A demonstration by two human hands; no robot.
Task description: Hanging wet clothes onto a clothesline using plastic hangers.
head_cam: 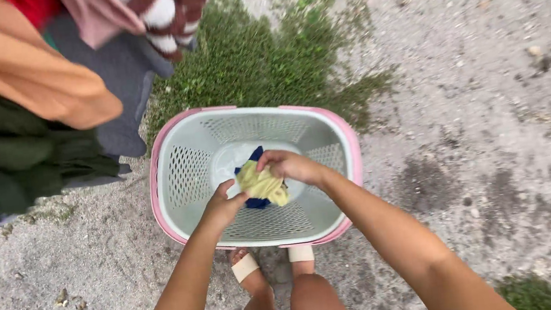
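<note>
Both your hands are down inside the laundry basket (163,163), a pale grey perforated tub with a pink rim that sits on sandy ground just in front of your feet. Your left hand (224,207) is closed on the near edge of a small yellow cloth (264,184); your right hand (289,165) pinches its far edge from above. So both hands hold the same piece, fingers curled tight, not spread. The yellow cloth sits low in the basket, at about the middle, bunched up and not yet lifted over the rim.

Under it a dark blue item (257,201) shows at the top and bottom of the yellow one; can't tell if it is a separate garment or part of the same bundle. Beyond these two, the basket floor looks bare and white, so by my read the basket is almost emptied: one or two pieces left.

Up left, hanging clothes (17,102) fill the corner: orange, dark green, grey, pink, a red-and-white striped one. They look already hung, though no line is visible. A grass patch (264,58) lies just beyond the basket.

Judgement: most of the load is out, and the last piece is gripped but not raised.
</note>
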